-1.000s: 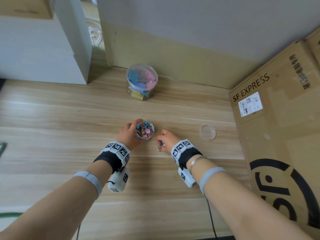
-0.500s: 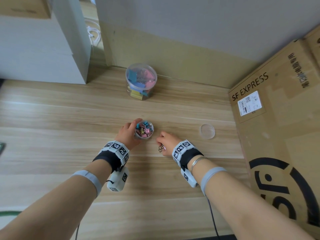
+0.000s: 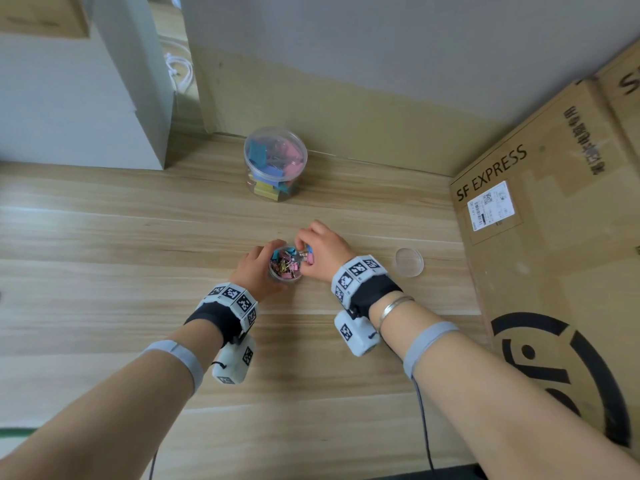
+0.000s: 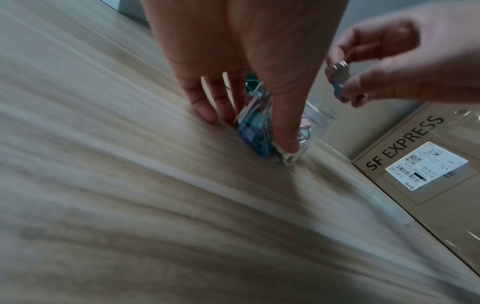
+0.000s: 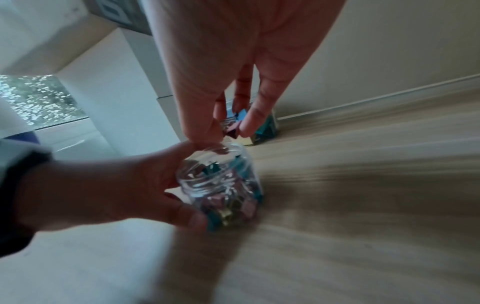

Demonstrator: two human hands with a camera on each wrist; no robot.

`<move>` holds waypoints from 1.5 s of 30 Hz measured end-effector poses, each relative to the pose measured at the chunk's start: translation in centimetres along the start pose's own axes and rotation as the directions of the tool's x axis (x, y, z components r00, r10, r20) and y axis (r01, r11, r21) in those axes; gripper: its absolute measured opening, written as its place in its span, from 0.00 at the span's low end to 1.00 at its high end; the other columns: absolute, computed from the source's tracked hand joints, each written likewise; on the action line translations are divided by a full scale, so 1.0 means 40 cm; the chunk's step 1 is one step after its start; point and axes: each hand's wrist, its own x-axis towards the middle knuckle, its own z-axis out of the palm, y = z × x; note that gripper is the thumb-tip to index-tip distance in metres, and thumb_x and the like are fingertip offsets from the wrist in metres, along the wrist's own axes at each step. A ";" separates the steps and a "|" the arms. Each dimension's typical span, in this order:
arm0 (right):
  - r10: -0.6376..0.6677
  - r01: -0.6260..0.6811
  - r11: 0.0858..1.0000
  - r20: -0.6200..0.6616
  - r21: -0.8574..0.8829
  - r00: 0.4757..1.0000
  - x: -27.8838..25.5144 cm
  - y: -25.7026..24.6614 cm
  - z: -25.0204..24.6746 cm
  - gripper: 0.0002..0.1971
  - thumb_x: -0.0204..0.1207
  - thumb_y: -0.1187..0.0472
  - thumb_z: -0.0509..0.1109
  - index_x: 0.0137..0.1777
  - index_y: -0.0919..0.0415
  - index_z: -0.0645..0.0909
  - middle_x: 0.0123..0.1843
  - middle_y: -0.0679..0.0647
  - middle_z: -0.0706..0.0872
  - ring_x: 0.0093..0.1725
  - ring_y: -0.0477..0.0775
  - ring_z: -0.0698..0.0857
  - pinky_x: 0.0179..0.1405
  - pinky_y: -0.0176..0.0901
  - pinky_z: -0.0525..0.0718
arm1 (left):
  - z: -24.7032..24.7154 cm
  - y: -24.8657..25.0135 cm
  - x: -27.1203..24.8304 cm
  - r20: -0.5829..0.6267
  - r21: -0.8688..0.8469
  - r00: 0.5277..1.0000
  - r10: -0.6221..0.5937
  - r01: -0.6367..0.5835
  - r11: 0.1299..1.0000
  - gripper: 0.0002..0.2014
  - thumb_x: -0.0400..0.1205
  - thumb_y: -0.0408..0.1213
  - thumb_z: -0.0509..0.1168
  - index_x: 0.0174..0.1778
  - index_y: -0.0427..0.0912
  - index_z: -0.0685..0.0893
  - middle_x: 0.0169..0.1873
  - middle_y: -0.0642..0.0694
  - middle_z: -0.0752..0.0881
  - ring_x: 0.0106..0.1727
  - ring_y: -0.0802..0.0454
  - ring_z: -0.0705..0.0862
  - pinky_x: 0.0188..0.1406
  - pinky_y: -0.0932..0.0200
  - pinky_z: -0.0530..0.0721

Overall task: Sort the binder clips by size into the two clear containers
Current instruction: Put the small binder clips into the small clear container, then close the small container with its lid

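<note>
A small clear jar point(image 3: 284, 265) point(image 5: 221, 185) point(image 4: 293, 131) full of small coloured binder clips stands on the wooden table. My left hand point(image 3: 258, 268) point(image 4: 246, 92) grips its side. Just above the jar's mouth, my right hand point(image 3: 320, 249) point(image 5: 233, 121) pinches small binder clips point(image 3: 306, 254) point(image 4: 339, 82) point(image 5: 237, 121), blue and pink. A larger clear tub point(image 3: 275, 164) of big clips stands farther back near the wall, with its lid on.
The small jar's clear lid point(image 3: 409, 262) lies on the table to the right. A cardboard box point(image 3: 554, 237) marked SF EXPRESS fills the right side. A white cabinet point(image 3: 79, 98) stands at the back left.
My right hand picked small clips off the table by the jar and lifted them up over the jar's mouth. The left hand kept holding the jar.
</note>
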 end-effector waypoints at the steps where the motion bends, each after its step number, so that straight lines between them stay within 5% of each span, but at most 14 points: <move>1: -0.015 0.015 1.000 0.022 -0.005 1.000 0.006 -0.013 0.006 0.13 0.66 0.65 0.73 0.50 0.62 0.79 0.55 0.58 0.77 0.41 0.54 0.77 0.44 0.45 0.80 | 0.004 0.006 0.002 0.002 -0.001 1.000 0.007 -0.007 1.000 0.44 0.65 0.39 0.78 0.76 0.49 0.63 0.67 0.36 0.75 0.68 0.35 0.74 0.70 0.44 0.73; 6: 0.033 -0.034 0.998 0.016 0.048 0.999 -0.001 -0.002 0.021 0.16 0.72 0.58 0.73 0.58 0.58 0.78 0.61 0.56 0.78 0.55 0.55 0.80 0.54 0.44 0.79 | 0.011 0.019 0.007 0.021 -0.010 1.000 0.010 -0.010 1.000 0.45 0.65 0.39 0.78 0.76 0.49 0.62 0.69 0.37 0.74 0.69 0.36 0.73 0.71 0.43 0.72; 10: 0.273 -0.276 0.961 -0.064 -0.027 0.960 -0.027 0.127 -0.011 0.16 0.76 0.59 0.68 0.64 0.55 0.75 0.68 0.54 0.76 0.66 0.56 0.77 0.64 0.47 0.77 | 0.011 0.020 0.006 0.031 -0.019 0.999 0.031 -0.030 0.999 0.45 0.64 0.37 0.79 0.75 0.51 0.63 0.68 0.37 0.74 0.68 0.37 0.74 0.70 0.44 0.74; 13: 0.531 -0.520 0.836 0.019 -0.174 0.847 -0.060 0.246 -0.024 0.25 0.74 0.61 0.69 0.71 0.49 0.69 0.74 0.55 0.69 0.72 0.62 0.69 0.69 0.57 0.74 | 0.014 0.029 0.010 0.037 -0.023 0.998 0.043 -0.042 0.999 0.45 0.64 0.37 0.79 0.75 0.50 0.63 0.69 0.38 0.74 0.68 0.37 0.74 0.69 0.45 0.75; 17: 0.707 -0.677 0.699 0.080 -0.231 0.702 -0.096 0.340 -0.028 0.37 0.73 0.65 0.68 0.78 0.43 0.57 0.82 0.53 0.55 0.78 0.68 0.57 0.72 0.61 0.68 | 0.027 0.034 0.016 0.023 -0.031 0.997 0.069 -0.068 0.997 0.45 0.64 0.36 0.79 0.75 0.48 0.64 0.69 0.39 0.75 0.68 0.38 0.75 0.70 0.44 0.75; 20: 0.766 -0.736 0.637 0.088 -0.227 0.636 -0.102 0.369 -0.021 0.34 0.74 0.64 0.67 0.77 0.46 0.58 0.78 0.58 0.60 0.75 0.71 0.65 0.68 0.58 0.72 | 0.033 0.035 0.019 0.028 -0.019 0.997 0.072 -0.071 0.997 0.43 0.65 0.38 0.79 0.74 0.49 0.63 0.67 0.40 0.79 0.67 0.38 0.75 0.68 0.45 0.76; 23: 0.737 -0.711 0.670 0.073 -0.213 0.672 -0.098 0.343 -0.022 0.28 0.74 0.62 0.68 0.74 0.53 0.65 0.70 0.62 0.66 0.66 0.69 0.75 0.61 0.54 0.78 | 0.036 0.040 0.021 0.035 -0.024 0.997 0.072 -0.071 0.997 0.43 0.65 0.38 0.79 0.73 0.49 0.63 0.66 0.41 0.80 0.66 0.39 0.76 0.67 0.45 0.78; 26: 0.583 -0.558 0.810 0.137 -0.183 0.801 -0.088 0.274 -0.019 0.32 0.70 0.56 0.73 0.74 0.49 0.68 0.70 0.59 0.67 0.68 0.66 0.69 0.66 0.54 0.74 | 0.039 0.048 0.023 0.032 -0.019 0.997 0.068 -0.068 0.998 0.44 0.64 0.40 0.79 0.74 0.49 0.64 0.67 0.43 0.79 0.68 0.41 0.75 0.68 0.46 0.77; 30: 0.342 -0.317 0.938 0.218 -0.142 0.914 -0.071 0.159 0.003 0.45 0.66 0.55 0.76 0.80 0.44 0.56 0.73 0.57 0.67 0.72 0.62 0.63 0.70 0.55 0.71 | 0.046 0.062 0.026 0.035 0.001 0.997 0.064 -0.064 0.998 0.44 0.64 0.41 0.79 0.74 0.48 0.65 0.70 0.45 0.77 0.70 0.43 0.75 0.69 0.47 0.76; 33: 0.191 -0.172 0.972 0.111 -0.160 0.975 -0.059 0.098 -0.003 0.43 0.67 0.54 0.72 0.80 0.42 0.53 0.72 0.57 0.71 0.70 0.60 0.66 0.69 0.53 0.71 | 0.047 0.067 0.027 0.025 -0.014 0.997 0.079 -0.079 0.997 0.43 0.63 0.41 0.79 0.73 0.46 0.67 0.69 0.43 0.77 0.69 0.43 0.75 0.70 0.48 0.75; 39: 0.081 -0.071 0.995 0.181 -0.064 0.980 -0.035 0.049 -0.004 0.42 0.64 0.49 0.77 0.77 0.49 0.62 0.72 0.54 0.75 0.69 0.59 0.74 0.69 0.52 0.75 | 0.048 0.082 0.011 -0.019 0.025 0.982 0.186 -0.186 0.982 0.36 0.67 0.42 0.75 0.70 0.38 0.71 0.67 0.41 0.78 0.70 0.42 0.74 0.71 0.50 0.67; 45: -0.057 0.066 0.997 0.270 -0.027 0.961 -0.030 0.050 -0.045 0.35 0.65 0.58 0.78 0.73 0.52 0.71 0.71 0.50 0.78 0.67 0.53 0.79 0.65 0.47 0.78 | 0.041 0.085 -0.009 0.014 -0.153 0.988 0.152 -0.148 0.977 0.36 0.66 0.36 0.78 0.68 0.36 0.69 0.56 0.37 0.85 0.56 0.39 0.84 0.50 0.58 0.78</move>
